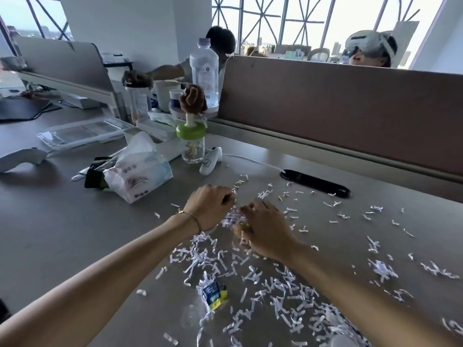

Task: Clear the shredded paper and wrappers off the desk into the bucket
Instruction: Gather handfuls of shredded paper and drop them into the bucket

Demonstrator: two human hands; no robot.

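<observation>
White shredded paper (208, 256) lies scattered over the grey desk (75, 234), thickest in the middle and lower right. A crumpled blue and yellow wrapper (214, 293) sits among the strips near the front. My left hand (209, 206) and my right hand (263, 227) are close together over the desk, both curled around a clump of shreds (231, 217) pressed between them. No bucket is in view.
A tissue pack (137, 169) and a dark packet (95, 174) lie at the left. A green-lidded jar (191, 144), a white controller (210, 161) with its cable, a black cable slot (315, 182), a water bottle (204, 71) and the brown partition (350, 108) stand behind. Two persons sit beyond it.
</observation>
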